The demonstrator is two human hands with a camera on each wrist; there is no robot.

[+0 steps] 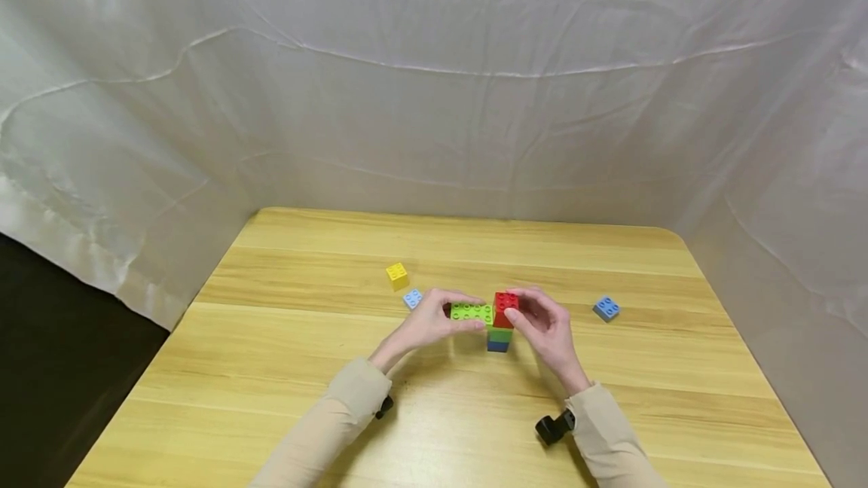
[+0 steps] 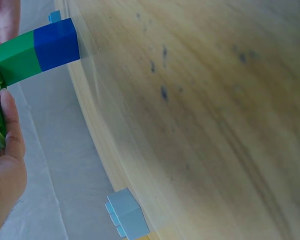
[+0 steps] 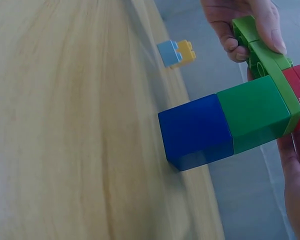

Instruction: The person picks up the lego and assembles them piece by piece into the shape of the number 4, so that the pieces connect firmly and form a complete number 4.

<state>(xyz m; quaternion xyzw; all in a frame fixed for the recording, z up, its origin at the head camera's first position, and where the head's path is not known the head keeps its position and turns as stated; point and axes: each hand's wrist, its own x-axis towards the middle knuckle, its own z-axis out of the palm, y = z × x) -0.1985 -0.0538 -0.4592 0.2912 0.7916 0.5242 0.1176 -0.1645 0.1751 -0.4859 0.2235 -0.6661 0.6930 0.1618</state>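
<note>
A small tower stands upright on the table: a dark blue brick at the bottom, a green brick on it, then a flat light green brick that juts out to the left. Topping its right end is a red brick. My left hand pinches the jutting part of the light green brick between thumb and fingers. With thumb and fingers on opposite sides, my right hand grips the red brick. The right wrist view shows round hollows under the light green brick.
Behind my left hand lie a yellow brick and a light blue brick. A blue brick sits to the right of my right hand. Pale sheeting hangs around the wooden table at the back and sides.
</note>
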